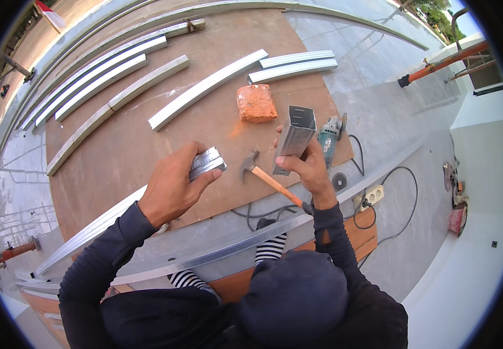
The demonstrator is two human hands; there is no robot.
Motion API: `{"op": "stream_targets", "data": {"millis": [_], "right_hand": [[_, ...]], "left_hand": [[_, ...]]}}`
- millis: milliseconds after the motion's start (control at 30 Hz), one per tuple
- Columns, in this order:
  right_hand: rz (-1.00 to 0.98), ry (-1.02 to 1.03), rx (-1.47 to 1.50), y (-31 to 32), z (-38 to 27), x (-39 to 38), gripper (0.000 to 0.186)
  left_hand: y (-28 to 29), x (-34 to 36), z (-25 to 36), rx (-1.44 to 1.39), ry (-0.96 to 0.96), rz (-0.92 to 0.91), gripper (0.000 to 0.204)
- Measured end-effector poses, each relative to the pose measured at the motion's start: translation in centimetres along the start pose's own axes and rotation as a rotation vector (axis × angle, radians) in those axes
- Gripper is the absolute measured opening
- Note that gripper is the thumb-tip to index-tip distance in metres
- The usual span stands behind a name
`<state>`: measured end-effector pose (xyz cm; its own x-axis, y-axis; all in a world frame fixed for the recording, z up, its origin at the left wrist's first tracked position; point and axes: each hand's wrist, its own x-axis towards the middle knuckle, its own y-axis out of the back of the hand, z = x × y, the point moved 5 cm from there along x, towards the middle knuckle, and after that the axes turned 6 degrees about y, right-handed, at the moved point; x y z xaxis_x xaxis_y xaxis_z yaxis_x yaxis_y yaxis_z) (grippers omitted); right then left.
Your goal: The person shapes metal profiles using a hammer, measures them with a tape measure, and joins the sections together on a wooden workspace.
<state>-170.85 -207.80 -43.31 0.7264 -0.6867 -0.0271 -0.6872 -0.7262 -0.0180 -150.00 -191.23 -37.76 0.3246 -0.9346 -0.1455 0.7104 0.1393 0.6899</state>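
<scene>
Short metal channel [293, 142] stands tilted in the right hand [313, 168], fingers wrapped round it! Across from it, the left hand [173, 181] grips a ribbed silver channel [207, 163] near its end.

The fisheye head camera looks steeply down from close beside the brown board [123, 154], facing across it.

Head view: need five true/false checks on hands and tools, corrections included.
1. Left hand grips a metal channel. True.
2. Right hand holds the hammer. False: right hand holds a short metal tube; the hammer lies unheld.
3. The orange block rests on the brown board. True.
4. The grinder lies left of the hammer. False: the grinder is right of the hammer.
</scene>
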Motion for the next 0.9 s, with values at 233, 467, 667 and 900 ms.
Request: {"op": "stream_targets", "data": {"millis": [233,467,667,900], "right_hand": [[-0.250,0.348,-0.771,-1.3,-3.1,0.6,0.039],[-0.640,0.322,-1.001,-3.9,-3.5,2.6,0.048],[-0.808,0.306,-0.734,-5.2,-4.3,3.2,0.052],[-0.890,0.174,-0.590,-5.0,-4.9,3.7,0.049]], "left_hand": [[1.6,-0.8,0.7,0.034,-0.159,0.143,0.040],[2.0,-1.9,1.8,0.053,-0.259,0.214,0.035],[1.1,-2.1,2.1,0.011,-0.294,0.197,0.035],[0.2,-2.3,1.7,0.033,-0.253,0.133,0.038]]}}
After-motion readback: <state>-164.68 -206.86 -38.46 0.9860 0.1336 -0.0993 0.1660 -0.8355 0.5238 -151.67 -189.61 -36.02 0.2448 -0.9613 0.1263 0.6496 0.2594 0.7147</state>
